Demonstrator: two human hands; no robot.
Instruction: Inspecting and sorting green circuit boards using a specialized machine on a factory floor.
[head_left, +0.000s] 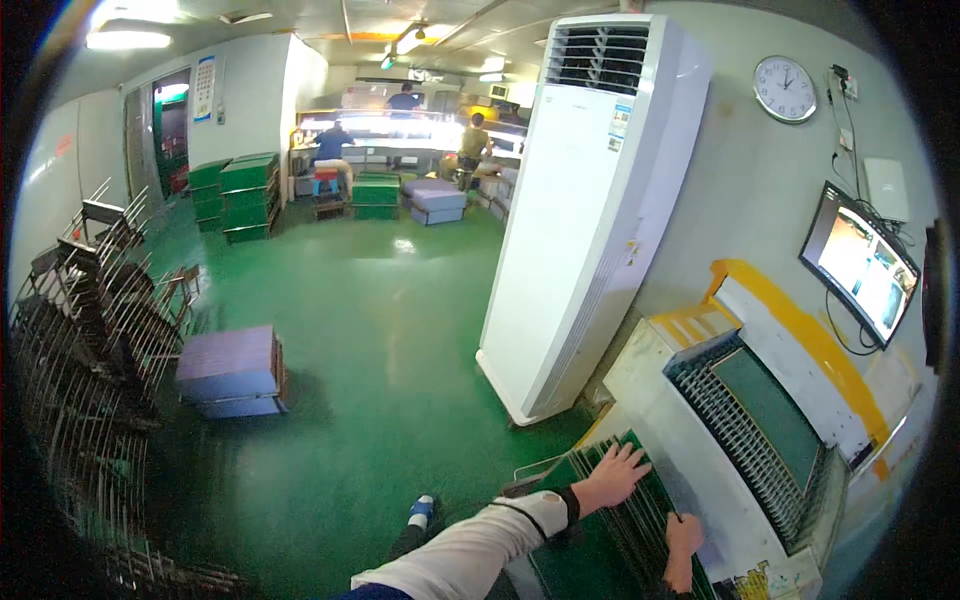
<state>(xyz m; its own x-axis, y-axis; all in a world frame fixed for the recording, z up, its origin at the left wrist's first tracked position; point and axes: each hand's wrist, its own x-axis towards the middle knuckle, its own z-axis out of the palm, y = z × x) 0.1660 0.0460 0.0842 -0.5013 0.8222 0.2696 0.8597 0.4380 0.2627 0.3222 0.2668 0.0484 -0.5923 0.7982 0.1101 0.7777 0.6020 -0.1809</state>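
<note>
My left hand (613, 476) reaches out from a pale sleeve and rests on the upper edges of thin green panels (628, 520). Its fingers are spread. The panels stand close together in a wire rack (535, 468) at the lower right. Nearer to me, my right hand (685, 540) is curled closed along the right side of the same panels; whatever its fingers hold is hidden. Just right of both hands stands a pale machine (690, 455) with a row of metal rollers (745, 435) and a green flat surface (768, 405) behind them.
A tall white air conditioner (565, 230) stands ahead, beside the machine. Dark wire racks (100, 330) line the left side, near a purple-grey stack (230, 365) on the green floor. Green crates (250, 195) and people at a lit bench (400, 130) are farther off. A screen (862, 262) hangs at right.
</note>
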